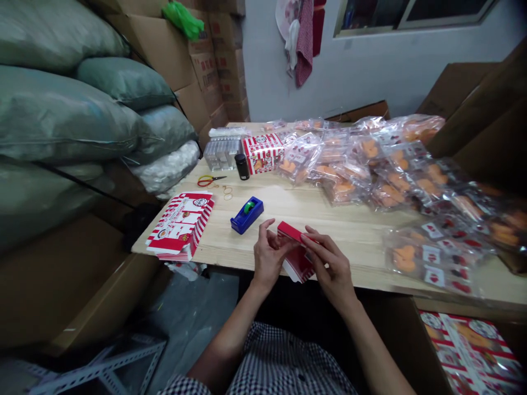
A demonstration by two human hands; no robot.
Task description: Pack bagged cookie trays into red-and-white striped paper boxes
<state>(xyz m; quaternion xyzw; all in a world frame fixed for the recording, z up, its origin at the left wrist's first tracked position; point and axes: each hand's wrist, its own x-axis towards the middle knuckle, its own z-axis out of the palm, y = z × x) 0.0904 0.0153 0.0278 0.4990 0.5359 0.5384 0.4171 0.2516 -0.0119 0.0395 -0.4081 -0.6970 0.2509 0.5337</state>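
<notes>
Both hands hold a small red-and-white striped paper box (295,258) just above the near edge of the wooden table (329,214). My left hand (268,254) grips the box's left side with curled fingers. My right hand (327,264) is wrapped over its top and right side. A blue tape dispenser (247,214) with a green roll stands just left of the hands. A stack of flat striped box blanks (181,225) lies at the table's left corner.
Many clear bags of orange and red items (387,170) cover the table's right half and back. A made-up striped box (263,152), a black jar (242,165), a clear plastic case (222,153), scissors (209,180) and rubber bands (228,191) sit at back left. Stuffed sacks (74,109) and cartons (214,66) stand left.
</notes>
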